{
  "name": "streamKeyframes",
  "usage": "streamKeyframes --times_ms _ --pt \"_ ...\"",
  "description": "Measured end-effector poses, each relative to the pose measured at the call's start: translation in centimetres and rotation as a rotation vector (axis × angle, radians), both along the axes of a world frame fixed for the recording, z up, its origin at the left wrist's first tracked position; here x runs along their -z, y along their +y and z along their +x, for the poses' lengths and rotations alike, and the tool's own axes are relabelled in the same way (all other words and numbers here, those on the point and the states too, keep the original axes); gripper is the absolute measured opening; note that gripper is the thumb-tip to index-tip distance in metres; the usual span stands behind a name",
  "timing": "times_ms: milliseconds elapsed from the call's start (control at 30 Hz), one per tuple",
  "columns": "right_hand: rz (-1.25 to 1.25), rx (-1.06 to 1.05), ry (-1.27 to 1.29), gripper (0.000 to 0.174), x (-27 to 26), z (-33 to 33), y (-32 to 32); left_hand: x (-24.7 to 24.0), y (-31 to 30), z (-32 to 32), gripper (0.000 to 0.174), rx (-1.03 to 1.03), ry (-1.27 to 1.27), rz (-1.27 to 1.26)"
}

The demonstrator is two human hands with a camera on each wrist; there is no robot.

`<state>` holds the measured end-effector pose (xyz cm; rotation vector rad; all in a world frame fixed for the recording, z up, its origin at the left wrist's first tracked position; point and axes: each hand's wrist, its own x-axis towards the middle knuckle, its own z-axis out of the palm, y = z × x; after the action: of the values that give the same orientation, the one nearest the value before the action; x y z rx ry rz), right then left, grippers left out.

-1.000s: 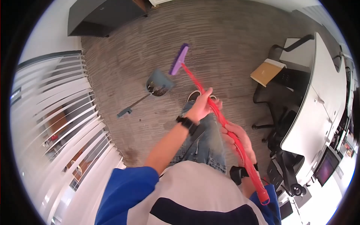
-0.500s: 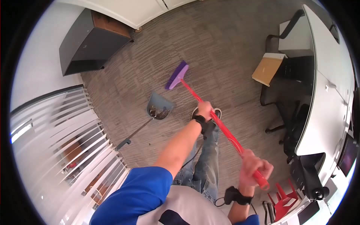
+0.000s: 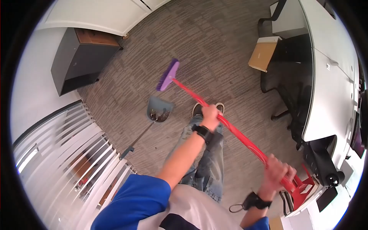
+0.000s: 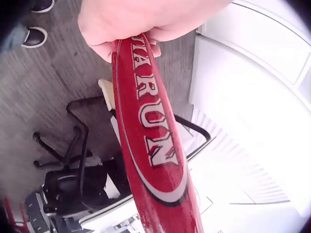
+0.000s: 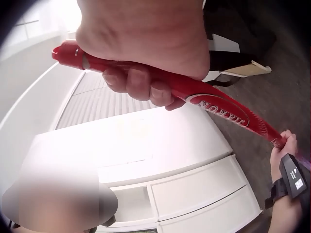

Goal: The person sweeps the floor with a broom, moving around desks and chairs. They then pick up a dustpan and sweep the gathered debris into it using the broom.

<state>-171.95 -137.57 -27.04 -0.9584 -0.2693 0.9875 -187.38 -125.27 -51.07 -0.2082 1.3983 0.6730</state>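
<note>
A red broom handle [image 3: 241,138] slants across the head view, joined to a purple broom head [image 3: 168,74] on the carpet. My left hand [image 3: 211,117] grips the handle partway along, above my shoes; in the left wrist view that hand [image 4: 146,19] wraps it beside white lettering. Close to the handle's upper end, my right hand [image 3: 278,172] holds on, its fingers curled beneath the handle in the right wrist view, where the hand [image 5: 146,48] shows large. A grey dustpan [image 3: 165,103] with dark debris lies on the floor, apart from the broom head.
Window blinds [image 3: 73,153] and a dark cabinet [image 3: 86,57] stand on the left. At the right are a white desk [image 3: 326,88], a black office chair [image 3: 293,111] and a cardboard box [image 3: 263,53]. A red chair [image 3: 303,191] is beyond my right hand.
My right hand has shifted from the middle of the handle to near its upper end and closed round it. The broom head has moved left relative to the dustpan, and the view has turned.
</note>
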Motion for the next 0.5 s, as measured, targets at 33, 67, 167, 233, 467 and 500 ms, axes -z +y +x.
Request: streamKeyframes --times_ms 33,67,167,233,467,500 --pt "0.05 -0.047 0.009 0.049 1.4 -0.8 1.1 2.7 0.7 -1.4 0.012 0.046 0.068 0.008" --pt "0.043 -0.044 0.015 0.049 2.3 -2.3 2.2 3.0 1.7 -2.8 0.014 0.06 0.072 0.075" --pt "-0.053 -0.077 -0.013 0.049 4.0 -4.9 2.9 5.9 2.9 -3.9 0.014 0.054 0.071 -0.064" --pt "-0.522 0.109 -0.276 0.046 3.6 -5.7 -0.4 7.0 1.2 -3.4 0.013 0.056 -0.128 -0.079" --pt "-0.176 0.054 -0.259 0.049 -5.0 1.6 -2.5 -1.5 -5.4 10.0 0.008 0.202 -0.097 -0.123" --pt "-0.175 0.106 -0.213 0.05 -6.2 2.1 -2.4 -2.6 -5.8 10.8 0.008 0.172 -0.126 -0.161"
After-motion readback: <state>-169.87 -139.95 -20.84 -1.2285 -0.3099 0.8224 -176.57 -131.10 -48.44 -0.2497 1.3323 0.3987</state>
